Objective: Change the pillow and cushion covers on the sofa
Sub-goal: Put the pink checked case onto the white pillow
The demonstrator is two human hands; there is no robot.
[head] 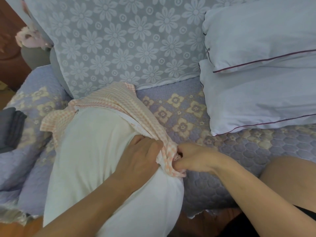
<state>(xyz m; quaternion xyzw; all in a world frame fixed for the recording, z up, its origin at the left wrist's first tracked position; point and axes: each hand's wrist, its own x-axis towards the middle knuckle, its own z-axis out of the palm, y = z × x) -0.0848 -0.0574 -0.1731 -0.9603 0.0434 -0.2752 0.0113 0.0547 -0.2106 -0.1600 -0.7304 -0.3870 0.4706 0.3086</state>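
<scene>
White pillow [102, 168] laid on sofa seat [256, 151], long axis 7-to-1 o'clock. Checked cover [109, 100] bunched around far end. Cover edge clamped by right hand [193, 158] and left hand [142, 151], at pillow's 3 o'clock side. Cover to be drawn toward 1 o'clock, judged.

A sofa [239, 147] fills the view, with a purple quilted flower cover on its seat. Its back [119, 40] wears pale blue flower lace. Brown wood [10, 48] shows far left.
</scene>
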